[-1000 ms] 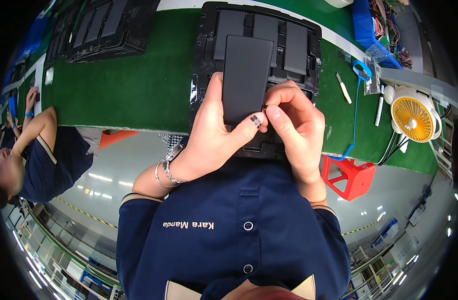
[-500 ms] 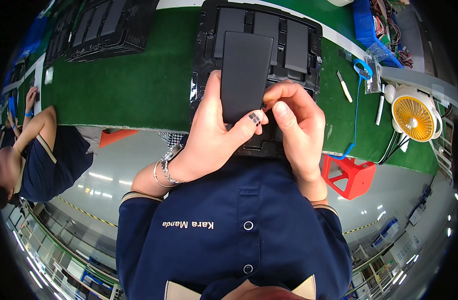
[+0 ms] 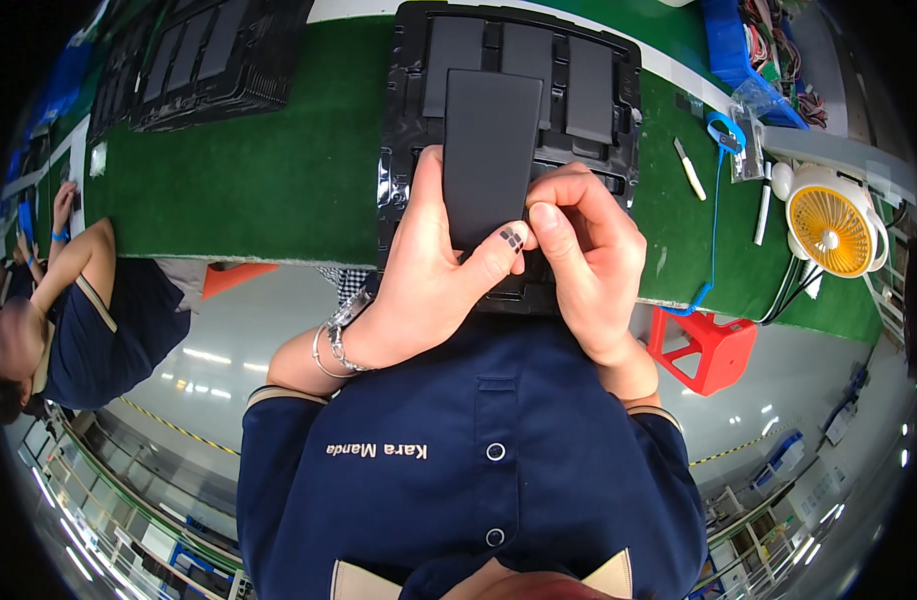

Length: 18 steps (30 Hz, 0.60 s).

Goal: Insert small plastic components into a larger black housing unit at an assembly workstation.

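Note:
My left hand (image 3: 424,260) grips a flat dark-grey rectangular panel (image 3: 493,150) by its lower end, thumb across the near corner. Several small dark square pads (image 3: 512,238) sit on that thumb's tip. My right hand (image 3: 591,255) pinches thumb and forefinger together against the panel's right edge, close to the left thumb; what lies between those fingertips is hidden. Beneath the hands is a black moulded plastic tray (image 3: 404,100), where similar dark panels (image 3: 590,90) lie side by side. The held panel is above the tray and covers part of it.
Stacked black trays (image 3: 214,75) stand at the far left of the green table (image 3: 329,130). To the right are a white-handled knife (image 3: 692,172), a blue coiled cord (image 3: 717,200), a yellow-and-white fan (image 3: 829,235) and a blue bin (image 3: 739,60). A red stool (image 3: 714,355) stands below; a co-worker (image 3: 79,310) sits left.
My right thumb and forefinger have closed in against the panel's edge, where a small dark piece showed at the fingertips before. The left hand keeps its hold on the panel.

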Tool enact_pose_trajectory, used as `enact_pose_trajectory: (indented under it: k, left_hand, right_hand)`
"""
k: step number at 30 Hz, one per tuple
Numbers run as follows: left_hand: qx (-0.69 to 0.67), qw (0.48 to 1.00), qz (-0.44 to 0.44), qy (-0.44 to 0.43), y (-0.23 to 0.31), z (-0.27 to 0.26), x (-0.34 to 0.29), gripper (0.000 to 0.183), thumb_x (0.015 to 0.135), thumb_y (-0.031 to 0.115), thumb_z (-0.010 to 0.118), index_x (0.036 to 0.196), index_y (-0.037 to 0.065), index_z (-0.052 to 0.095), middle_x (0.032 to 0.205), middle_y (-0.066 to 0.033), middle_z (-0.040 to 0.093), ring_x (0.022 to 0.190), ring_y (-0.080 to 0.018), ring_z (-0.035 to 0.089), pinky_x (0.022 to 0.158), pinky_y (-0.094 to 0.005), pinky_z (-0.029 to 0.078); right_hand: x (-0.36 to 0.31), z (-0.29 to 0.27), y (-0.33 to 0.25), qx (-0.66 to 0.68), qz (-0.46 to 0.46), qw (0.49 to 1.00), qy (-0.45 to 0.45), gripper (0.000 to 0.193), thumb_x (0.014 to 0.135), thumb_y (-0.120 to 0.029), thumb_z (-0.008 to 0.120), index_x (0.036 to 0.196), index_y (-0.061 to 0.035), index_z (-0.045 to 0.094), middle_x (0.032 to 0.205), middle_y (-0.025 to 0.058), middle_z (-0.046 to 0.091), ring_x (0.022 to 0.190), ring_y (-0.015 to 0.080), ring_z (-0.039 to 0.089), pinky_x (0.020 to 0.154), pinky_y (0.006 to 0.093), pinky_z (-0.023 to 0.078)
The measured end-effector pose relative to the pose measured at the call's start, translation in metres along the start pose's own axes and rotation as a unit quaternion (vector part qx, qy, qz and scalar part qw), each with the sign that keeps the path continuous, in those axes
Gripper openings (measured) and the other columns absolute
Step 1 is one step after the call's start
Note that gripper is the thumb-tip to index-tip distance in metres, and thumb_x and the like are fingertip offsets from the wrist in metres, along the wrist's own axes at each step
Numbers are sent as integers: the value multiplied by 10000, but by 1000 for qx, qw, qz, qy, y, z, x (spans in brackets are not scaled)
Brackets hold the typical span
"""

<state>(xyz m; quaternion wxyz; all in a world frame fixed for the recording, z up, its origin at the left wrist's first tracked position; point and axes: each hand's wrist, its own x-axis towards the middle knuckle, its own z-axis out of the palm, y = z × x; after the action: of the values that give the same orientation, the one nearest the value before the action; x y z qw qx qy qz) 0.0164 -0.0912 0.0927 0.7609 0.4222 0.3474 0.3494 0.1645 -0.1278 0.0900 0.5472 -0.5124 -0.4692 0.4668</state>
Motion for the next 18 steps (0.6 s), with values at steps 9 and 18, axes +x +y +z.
enact_pose_trajectory:
  k: [9,18]
  left_hand:
    - [-312,896,-267,-167,8,-6,4,335,1014,326,367,1149,31,451,575,6,430,409,-67,380,399,-206,284]
    - [-441,764,-384,-272,-5,-12,4,362,1029,331,313,1122,43,513,553,76,309,421,-24,265,419,-181,209]
  right_hand:
    - [26,-20,-1,-73,-105,988,84,153,867,-122,648,897,20,602,916,84,600,836,176,580,778,276,462]
    - [23,-26,-3,-167,-47,984,48,249,841,-145,688,707,19,557,687,48,505,641,134,492,575,272,387]
